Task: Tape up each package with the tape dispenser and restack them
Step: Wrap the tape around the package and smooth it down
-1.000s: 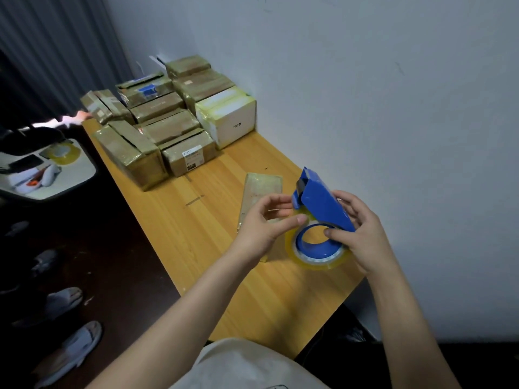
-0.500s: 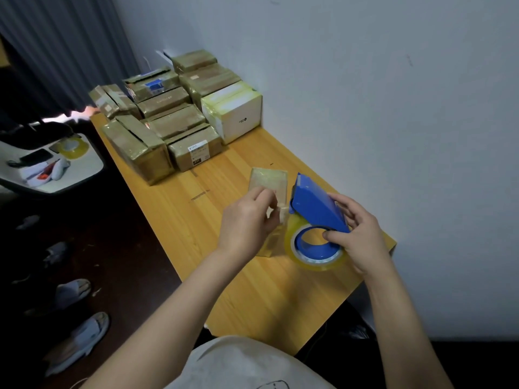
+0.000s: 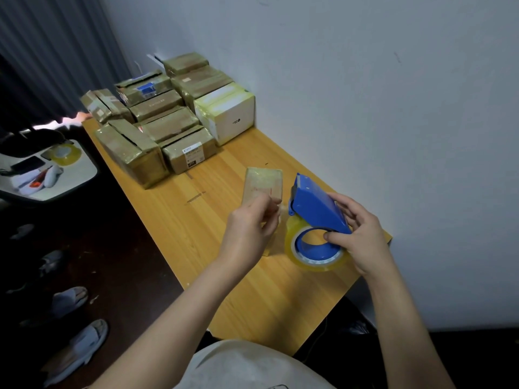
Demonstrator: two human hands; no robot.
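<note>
Your R hand (image 3: pixel 362 237) gripped the blue plastic tape dispenser (image 3: pixel 317 211) just right of the small flat brown taped package (image 3: pixel 262 182). L hand (image 3: pixel 250 228) pinched the yellowish clear tape (image 3: pixel 290 242) end over that package, prob. to start a strip. Stacked brown wrapped boxes (image 3: pixel 168 127) sat well beyond it.

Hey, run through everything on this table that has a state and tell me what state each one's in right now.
small package, lying flat on the table, near end behind the left hand.
tape dispenser, gripped by the right hand, roll loaded.
tape end, pulled out, pinched by the left hand.
stacked packages, taped shut, piled at the table's far end.
white box, closed, tape across its top.
</note>
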